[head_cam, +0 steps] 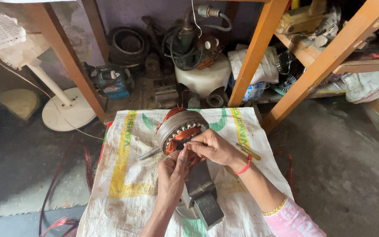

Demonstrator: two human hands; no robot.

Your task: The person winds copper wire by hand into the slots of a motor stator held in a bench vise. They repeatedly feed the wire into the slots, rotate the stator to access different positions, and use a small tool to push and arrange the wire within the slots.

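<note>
Cluttered workshop floor, woven sack (123,175) spread under wooden legs. Stator (178,127) just ahead of fingers, propped on a metal block (202,197). Left hand (172,175) pinching copper wire (188,133) at the slots; right hand (213,149) pinching beside it. Winding mid-way, seemingly; steady tension and careful seating needed next. Tool (148,153) left of fingers.
</note>
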